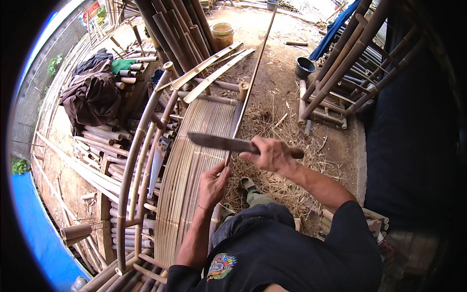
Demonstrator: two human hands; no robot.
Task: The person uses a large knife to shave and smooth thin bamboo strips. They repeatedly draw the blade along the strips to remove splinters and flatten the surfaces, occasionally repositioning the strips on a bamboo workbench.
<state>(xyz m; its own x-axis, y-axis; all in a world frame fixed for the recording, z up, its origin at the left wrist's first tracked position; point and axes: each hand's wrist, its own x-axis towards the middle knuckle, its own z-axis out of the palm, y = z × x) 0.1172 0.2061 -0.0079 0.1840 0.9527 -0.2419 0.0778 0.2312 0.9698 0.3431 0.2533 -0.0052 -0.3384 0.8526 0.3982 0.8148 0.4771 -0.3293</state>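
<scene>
My right hand (272, 155) is wrapped around the handle of a machete (214, 141). Its broad dark blade points left over the slatted seat of a bamboo bench (187, 168). In my left hand (213, 187), just below the blade, is the near end of a long thin bamboo strip (256, 68). The strip slants away along the right edge of the bench, far past its end. The blade seems to lie across the strip just beyond my left fingers, but I cannot tell whether they touch.
Two split bamboo pieces (219, 75) rest across the bench's far end. A handsaw (156, 163) hangs by the bench's backrest (141, 141). Cut bamboo tubes (104, 138) are piled left. A black bucket (305, 67) and a bamboo frame (335, 73) stand right. Shavings (287, 194) cover the ground.
</scene>
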